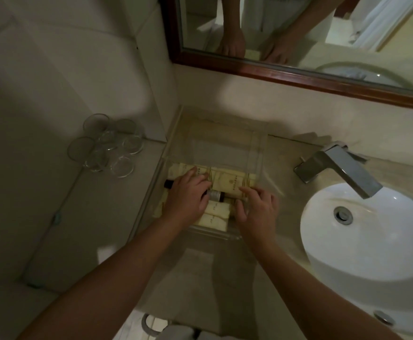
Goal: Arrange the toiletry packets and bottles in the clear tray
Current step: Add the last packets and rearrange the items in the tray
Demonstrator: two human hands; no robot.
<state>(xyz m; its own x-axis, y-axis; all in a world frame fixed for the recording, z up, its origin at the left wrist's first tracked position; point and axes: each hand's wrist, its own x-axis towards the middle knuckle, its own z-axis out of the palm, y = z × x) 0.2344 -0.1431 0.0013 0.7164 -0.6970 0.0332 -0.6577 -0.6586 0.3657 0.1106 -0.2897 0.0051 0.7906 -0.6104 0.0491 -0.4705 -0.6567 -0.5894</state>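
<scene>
A clear tray (pixel 258 143) sits on the counter against the back wall, left of the sink. Cream toiletry packets (pixel 227 179) lie side by side across its middle, and two smaller cream packets (pixel 214 218) lie at its near edge. A dark bottle (pixel 44 195) lies on its side between them, its cap poking out to the left. My left hand (pixel 187 197) covers the bottle with fingers curled over it. My right hand (pixel 256 208) rests on the near right corner of the packets, fingers spread and pressing down.
Several clear drinking glasses (pixel 107 146) stand in a cluster at the left by the wall. A chrome faucet (pixel 340 165) and white basin (pixel 369 236) lie to the right. A wood-framed mirror (pixel 298 72) hangs above the counter.
</scene>
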